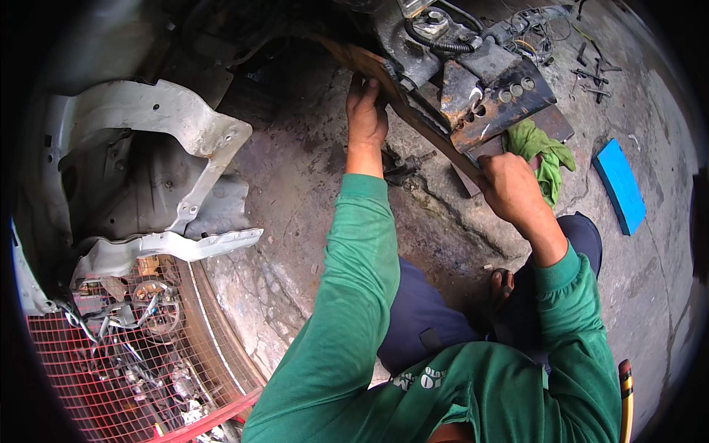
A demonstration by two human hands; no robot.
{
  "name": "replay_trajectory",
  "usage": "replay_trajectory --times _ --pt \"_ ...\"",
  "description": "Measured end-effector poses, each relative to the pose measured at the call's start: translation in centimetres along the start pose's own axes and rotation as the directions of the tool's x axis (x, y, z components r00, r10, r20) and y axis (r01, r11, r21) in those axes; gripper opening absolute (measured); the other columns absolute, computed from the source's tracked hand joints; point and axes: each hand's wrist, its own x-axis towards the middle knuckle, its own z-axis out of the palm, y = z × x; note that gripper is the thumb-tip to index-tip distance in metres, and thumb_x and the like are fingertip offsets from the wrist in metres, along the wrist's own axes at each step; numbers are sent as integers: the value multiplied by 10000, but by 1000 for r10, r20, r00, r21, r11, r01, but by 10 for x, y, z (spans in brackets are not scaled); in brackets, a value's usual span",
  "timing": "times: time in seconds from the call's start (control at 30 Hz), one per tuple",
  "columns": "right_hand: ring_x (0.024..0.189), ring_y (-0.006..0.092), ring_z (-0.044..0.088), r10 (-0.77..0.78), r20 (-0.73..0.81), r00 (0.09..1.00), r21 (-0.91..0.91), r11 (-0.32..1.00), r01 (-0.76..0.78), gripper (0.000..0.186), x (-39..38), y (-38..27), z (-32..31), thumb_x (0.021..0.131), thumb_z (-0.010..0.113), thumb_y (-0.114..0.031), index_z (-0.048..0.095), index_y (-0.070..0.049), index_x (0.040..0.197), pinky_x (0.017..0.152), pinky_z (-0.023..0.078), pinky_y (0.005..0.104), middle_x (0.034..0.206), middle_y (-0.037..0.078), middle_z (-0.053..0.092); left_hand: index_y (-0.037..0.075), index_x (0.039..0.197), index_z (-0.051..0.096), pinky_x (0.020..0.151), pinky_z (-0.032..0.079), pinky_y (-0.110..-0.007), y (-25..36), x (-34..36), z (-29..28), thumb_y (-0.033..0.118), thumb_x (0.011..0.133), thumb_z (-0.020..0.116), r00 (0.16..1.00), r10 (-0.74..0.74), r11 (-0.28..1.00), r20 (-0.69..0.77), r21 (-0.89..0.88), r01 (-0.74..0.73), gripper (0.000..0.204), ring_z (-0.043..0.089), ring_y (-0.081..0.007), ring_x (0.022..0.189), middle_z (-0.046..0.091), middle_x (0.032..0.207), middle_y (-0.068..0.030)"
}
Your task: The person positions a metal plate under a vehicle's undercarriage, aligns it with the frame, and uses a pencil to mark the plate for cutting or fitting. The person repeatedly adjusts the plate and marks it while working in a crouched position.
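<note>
A long, narrow brown bar [423, 117], rusty or wooden, slants from the dark underside of the vehicle down to the right. Against its left side, my left hand [367, 118] reaches up with the fingers closed at its edge; the fingertips are partly hidden. My right hand [509, 184] is closed around the bar's near end, which the fist covers. Just above that fist sits a dark, rusty metal bracket [506, 103] with several round holes. A crumpled green rag [539, 151] lies right beside my right hand.
Bent grey body panels [159, 103] jut in at the left, above a red wire-mesh basket [96, 369] of metal parts. A blue rectangular block [619, 186] lies on the concrete at right. Small hand tools [593, 80] and a wire bundle [528, 37] are at the far right.
</note>
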Motion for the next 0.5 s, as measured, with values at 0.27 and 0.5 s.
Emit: replay_trajectory --times 0.27,0.5 --pt "828 449 705 18 8 1000 -8 1000 -18 156 0 -1 0 861 717 -159 705 -4 862 760 569 527 800 244 697 53 1518 491 1160 367 -443 -1 1 -2 194 992 720 1000 -16 1000 -18 -6 16 591 523 -246 1343 596 1443 -56" --pt "806 456 701 0 -43 999 -1 1000 0 169 0 0 2 868 689 -158 707 2 816 743 567 533 786 255 691 24 1602 334 1157 377 -438 0 1 -3 120 976 697 1000 -23 1000 -17 -12 23 729 514 -248 1323 544 1467 -80"
